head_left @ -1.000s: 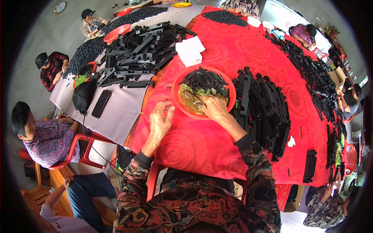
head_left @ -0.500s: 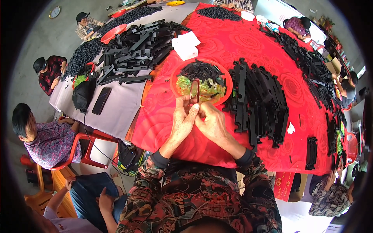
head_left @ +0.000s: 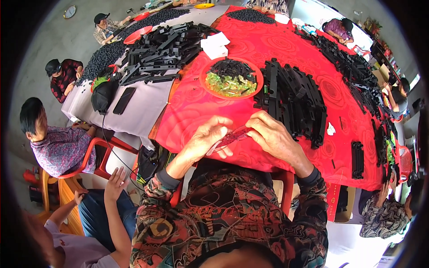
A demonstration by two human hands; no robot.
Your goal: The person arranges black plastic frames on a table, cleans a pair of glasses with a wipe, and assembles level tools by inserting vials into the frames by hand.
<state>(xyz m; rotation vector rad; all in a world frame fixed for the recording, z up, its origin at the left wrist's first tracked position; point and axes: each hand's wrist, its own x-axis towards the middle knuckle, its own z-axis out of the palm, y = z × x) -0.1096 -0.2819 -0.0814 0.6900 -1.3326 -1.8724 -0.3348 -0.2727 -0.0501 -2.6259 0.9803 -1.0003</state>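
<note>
Between my two hands is a thin dark-red, partly see-through thing [head_left: 233, 136] that looks like a pair of eyeglasses. My left hand [head_left: 203, 142] has its near end between thumb and fingers, with the fingers somewhat spread. The other end is pinched in the fingertips of my right hand [head_left: 275, 137]. Both hands are above the front edge of the red-covered table [head_left: 187, 105]. Beyond them stands a round orange-red bowl [head_left: 207, 90] holding small black strips [head_left: 232, 68] and yellow-green small pieces [head_left: 228, 85].
Long black notched plastic bars [head_left: 297, 100] are stacked right of the bowl. Another heap of black bars [head_left: 165, 51] lies to the left, near white paper [head_left: 215, 45], a phone [head_left: 124, 101] and a black cap [head_left: 103, 97]. Several people sit around the tables; one sits close at lower left.
Both hands have drawn back from the bowl toward my body, bringing the dark-red thing along. It has turned from upright to slanting, and my hands are farther apart. The view has shifted slightly.
</note>
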